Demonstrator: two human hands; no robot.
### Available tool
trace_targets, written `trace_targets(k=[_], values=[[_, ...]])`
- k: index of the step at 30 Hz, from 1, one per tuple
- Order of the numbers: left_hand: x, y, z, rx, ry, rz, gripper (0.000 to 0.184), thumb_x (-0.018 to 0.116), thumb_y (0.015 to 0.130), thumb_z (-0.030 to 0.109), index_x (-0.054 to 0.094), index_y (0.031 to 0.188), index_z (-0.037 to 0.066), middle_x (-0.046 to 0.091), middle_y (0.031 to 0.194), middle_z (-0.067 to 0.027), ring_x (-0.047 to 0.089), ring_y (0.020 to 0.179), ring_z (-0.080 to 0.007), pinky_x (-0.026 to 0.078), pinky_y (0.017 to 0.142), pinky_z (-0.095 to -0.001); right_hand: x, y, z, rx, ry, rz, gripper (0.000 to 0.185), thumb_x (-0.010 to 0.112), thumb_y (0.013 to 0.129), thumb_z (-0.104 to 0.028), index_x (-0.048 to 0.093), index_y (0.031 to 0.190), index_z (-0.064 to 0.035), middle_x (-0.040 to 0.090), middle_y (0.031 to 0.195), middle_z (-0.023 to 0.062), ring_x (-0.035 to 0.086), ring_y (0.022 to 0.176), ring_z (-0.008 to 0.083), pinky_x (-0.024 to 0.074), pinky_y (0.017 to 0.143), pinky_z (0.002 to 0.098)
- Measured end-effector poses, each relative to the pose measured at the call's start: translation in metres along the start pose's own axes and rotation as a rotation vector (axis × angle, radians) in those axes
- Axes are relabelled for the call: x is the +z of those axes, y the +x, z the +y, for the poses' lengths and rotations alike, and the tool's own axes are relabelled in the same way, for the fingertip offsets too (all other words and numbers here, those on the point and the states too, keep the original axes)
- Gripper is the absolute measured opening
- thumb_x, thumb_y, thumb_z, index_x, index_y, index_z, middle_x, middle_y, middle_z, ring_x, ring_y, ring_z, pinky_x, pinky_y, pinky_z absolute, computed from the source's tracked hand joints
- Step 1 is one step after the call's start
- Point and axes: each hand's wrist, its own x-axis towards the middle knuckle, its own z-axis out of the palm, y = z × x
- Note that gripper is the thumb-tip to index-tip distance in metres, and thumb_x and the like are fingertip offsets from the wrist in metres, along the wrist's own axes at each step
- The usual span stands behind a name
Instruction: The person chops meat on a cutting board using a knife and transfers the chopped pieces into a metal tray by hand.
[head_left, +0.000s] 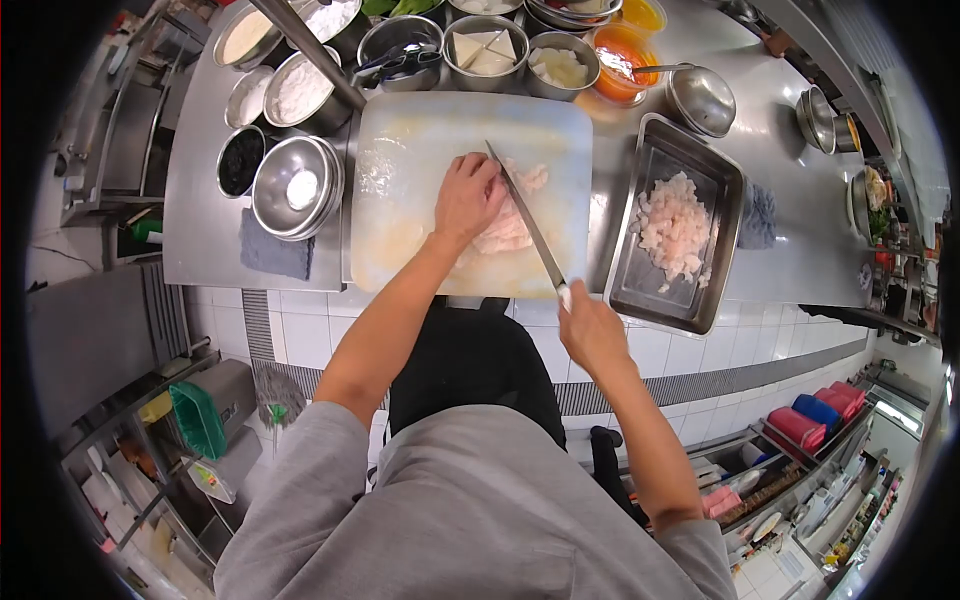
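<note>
Pale pink raw meat lies on the white cutting board. My left hand presses on its upper left part with the fingers curled together. In my right hand is the handle of a long knife, its blade slanting up and left across the meat, close beside my left fingers. A few small cut pieces sit right of the blade near the tip. To the right, a metal tray holds a heap of diced pale meat.
Metal containers of ingredients line the board's far edge. Stacked steel bowls and a grey cloth are at the left. Beyond the tray are another cloth and a round strainer. An orange liquid container stands at the back.
</note>
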Motion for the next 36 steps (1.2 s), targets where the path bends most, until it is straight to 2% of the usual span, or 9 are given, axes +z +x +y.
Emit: trace_targets(k=[4, 8, 11, 19, 22, 25, 27, 30, 36], values=[[0.000, 0.002, -0.001, -0.003, 0.001, 0.005, 0.014, 0.064, 0.080, 0.007, 0.063, 0.094, 0.004, 0.062, 0.102, -0.0125, 0.057, 0.090, -0.0347, 0.050, 0.080, -0.0433, 0.002, 0.029, -0.004, -0.112, -0.002, 0.069, 0.029, 0.057, 0.093, -0.020, 0.048, 0.111, 0.0004, 0.067, 0.078, 0.0288, 0.067, 0.076, 0.0479, 0.0521, 0.070, 0.0581], [0.001, 0.003, 0.000, -0.004, -0.011, 0.030, 0.015, 0.065, 0.079, 0.006, 0.063, 0.093, 0.004, 0.062, 0.101, -0.0118, 0.057, 0.089, -0.0340, 0.050, 0.079, -0.0428, -0.012, -0.011, 0.001, 0.050, -0.072, -0.129, 0.031, 0.056, 0.094, -0.022, 0.047, 0.115, -0.0002, 0.068, 0.081, 0.0296, 0.068, 0.078, 0.0476, 0.0520, 0.073, 0.0586], [0.001, 0.001, -0.001, 0.004, -0.018, 0.034, 0.015, 0.066, 0.078, 0.006, 0.063, 0.093, 0.004, 0.062, 0.100, -0.0114, 0.058, 0.089, -0.0337, 0.050, 0.079, -0.0425, 0.046, 0.018, 0.017, 0.009, 0.012, 0.043, 0.027, 0.056, 0.095, -0.021, 0.047, 0.111, -0.0011, 0.067, 0.079, 0.0296, 0.067, 0.074, 0.0486, 0.0526, 0.069, 0.0577], [-0.001, 0.001, 0.000, -0.038, -0.013, 0.021, 0.016, 0.065, 0.078, 0.008, 0.063, 0.094, 0.004, 0.061, 0.101, -0.0133, 0.057, 0.092, -0.0355, 0.050, 0.082, -0.0435, 0.043, 0.008, 0.021, 0.004, -0.006, 0.031, 0.024, 0.055, 0.095, -0.020, 0.045, 0.108, -0.0023, 0.067, 0.077, 0.0292, 0.067, 0.074, 0.0482, 0.0529, 0.068, 0.0579], [-0.005, -0.008, 0.005, -0.080, -0.062, 0.005, 0.016, 0.064, 0.080, 0.008, 0.064, 0.096, 0.004, 0.060, 0.102, -0.0135, 0.056, 0.093, -0.0355, 0.049, 0.082, -0.0436, 0.032, 0.040, 0.004, -0.057, -0.009, 0.080, 0.023, 0.054, 0.095, -0.020, 0.045, 0.107, -0.0024, 0.067, 0.075, 0.0285, 0.067, 0.073, 0.0486, 0.0528, 0.069, 0.0578], [-0.007, -0.008, 0.003, -0.282, -0.239, 0.069, 0.016, 0.062, 0.081, 0.009, 0.064, 0.096, 0.004, 0.060, 0.103, -0.0136, 0.056, 0.094, -0.0359, 0.049, 0.083, -0.0439, 0.008, 0.038, -0.004, -0.104, -0.034, 0.109, 0.024, 0.054, 0.095, -0.021, 0.045, 0.107, -0.0019, 0.066, 0.074, 0.0282, 0.066, 0.069, 0.0490, 0.0521, 0.066, 0.0577], [-0.005, -0.008, -0.002, -0.074, -0.069, 0.075, 0.016, 0.061, 0.083, 0.009, 0.063, 0.097, 0.002, 0.060, 0.103, -0.0148, 0.057, 0.093, -0.0351, 0.049, 0.081, -0.0434, -0.008, 0.020, -0.009, -0.101, -0.042, 0.085, 0.023, 0.053, 0.096, -0.021, 0.046, 0.107, -0.0022, 0.066, 0.073, 0.0282, 0.066, 0.070, 0.0486, 0.0520, 0.065, 0.0576], [-0.004, -0.005, 0.000, -0.051, 0.000, 0.046, 0.016, 0.061, 0.082, 0.010, 0.063, 0.096, 0.003, 0.060, 0.103, -0.0144, 0.056, 0.092, -0.0352, 0.048, 0.082, -0.0440, -0.019, -0.008, -0.009, -0.084, -0.089, 0.025, 0.021, 0.053, 0.095, -0.019, 0.047, 0.106, -0.0019, 0.066, 0.073, 0.0279, 0.067, 0.070, 0.0476, 0.0526, 0.066, 0.0568], [0.000, -0.007, -0.005, -0.055, 0.018, 0.040, 0.014, 0.064, 0.079, 0.009, 0.063, 0.093, 0.006, 0.061, 0.100, -0.0123, 0.055, 0.092, -0.0348, 0.049, 0.083, -0.0435, 0.003, 0.041, -0.016, -0.136, -0.093, 0.074, 0.024, 0.057, 0.093, -0.018, 0.049, 0.107, -0.0003, 0.068, 0.075, 0.0267, 0.068, 0.072, 0.0451, 0.0538, 0.067, 0.0556]])
